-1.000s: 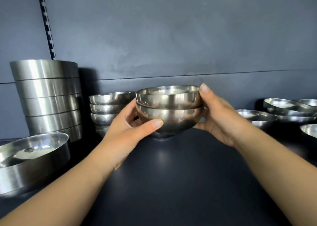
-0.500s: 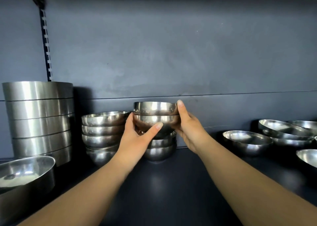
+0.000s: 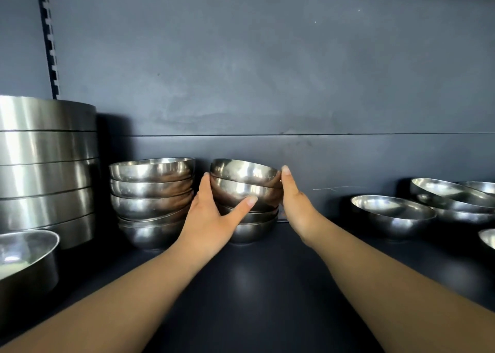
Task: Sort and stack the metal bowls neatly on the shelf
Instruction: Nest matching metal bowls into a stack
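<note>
My left hand [image 3: 211, 216] and right hand [image 3: 296, 205] clasped around two nested metal bowls [image 3: 245, 185], resting tilted atop a short bowl stack [image 3: 251, 225] on the dark shelf [image 3: 267, 285], just right of a taller bowl stack [image 3: 151, 200].

A single wide-angle view, worn on the person's head, looks forward and slightly down along the dark matte shelf [image 3: 267, 285] toward its back edge, where the dark grey rear wall panel [image 3: 267, 71] rises and fills the upper half. It sits close: both bare forearms enter from the bottom corners and reach toward the back. The lens bends lines at the sides, so the black slotted upright rail [image 3: 49, 39] near the shelf's left end leans. No second view overlaps it.
</note>
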Action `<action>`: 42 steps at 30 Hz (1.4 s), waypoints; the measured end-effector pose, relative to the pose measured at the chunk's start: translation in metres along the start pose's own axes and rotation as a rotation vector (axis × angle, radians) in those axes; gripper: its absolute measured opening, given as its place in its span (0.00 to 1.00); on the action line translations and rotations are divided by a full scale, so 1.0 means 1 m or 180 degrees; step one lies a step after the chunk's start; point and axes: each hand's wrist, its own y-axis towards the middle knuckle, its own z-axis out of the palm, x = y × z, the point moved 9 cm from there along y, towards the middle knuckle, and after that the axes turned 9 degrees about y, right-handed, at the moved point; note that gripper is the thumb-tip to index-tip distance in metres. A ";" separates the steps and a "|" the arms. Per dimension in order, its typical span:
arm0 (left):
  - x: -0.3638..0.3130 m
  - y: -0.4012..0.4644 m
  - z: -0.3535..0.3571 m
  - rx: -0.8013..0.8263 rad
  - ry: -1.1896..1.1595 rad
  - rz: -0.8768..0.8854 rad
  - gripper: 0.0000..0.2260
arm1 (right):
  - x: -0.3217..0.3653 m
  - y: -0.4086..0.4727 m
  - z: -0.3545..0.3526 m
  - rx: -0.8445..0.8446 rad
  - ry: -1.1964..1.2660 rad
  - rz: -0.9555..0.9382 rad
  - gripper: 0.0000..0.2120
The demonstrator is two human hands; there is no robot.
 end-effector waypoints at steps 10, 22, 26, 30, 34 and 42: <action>-0.001 -0.006 0.001 0.0066 -0.0156 0.0174 0.39 | 0.009 -0.008 -0.001 0.0669 -0.0738 -0.0294 0.43; -0.001 -0.007 0.005 0.0438 -0.0377 0.0395 0.29 | 0.009 -0.001 -0.005 0.0377 -0.0821 -0.0733 0.31; 0.003 -0.004 0.003 0.0446 -0.0302 0.0350 0.27 | 0.011 -0.001 -0.003 0.0392 -0.0779 -0.0763 0.31; 0.010 -0.004 0.005 0.0526 -0.0135 0.0198 0.33 | 0.008 -0.005 0.000 0.0351 -0.0825 -0.0775 0.35; 0.015 -0.004 0.009 0.0528 -0.0124 0.0052 0.35 | 0.001 -0.009 0.001 0.0311 -0.0943 -0.0624 0.30; 0.018 -0.007 0.018 0.0662 -0.0181 -0.0021 0.48 | -0.008 -0.005 0.000 0.0235 -0.0862 -0.0394 0.32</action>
